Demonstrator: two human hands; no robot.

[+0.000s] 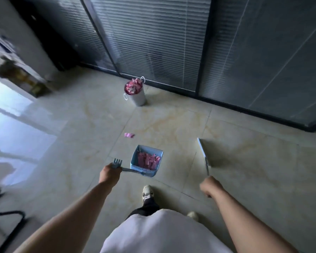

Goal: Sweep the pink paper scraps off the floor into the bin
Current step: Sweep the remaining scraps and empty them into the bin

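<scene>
My left hand [109,173] grips the handle of a blue dustpan [158,154] that holds a heap of pink paper scraps [148,160] just above the tiled floor. My right hand [211,186] grips the handle of a broom [203,154] whose head points away, off to the right of the dustpan. One loose pink scrap [129,135] lies on the floor beyond the dustpan. Farther off, by the glass wall, stands a grey metal bin [138,97] filled to the top with pink scraps [133,86].
A glass partition with blinds [153,42] runs across the back and right. A black chair base [5,212] sits at the lower left. A pillar and a dark cabinet [22,75] stand at the far left. My shoe [147,193] is on the tiles below the dustpan.
</scene>
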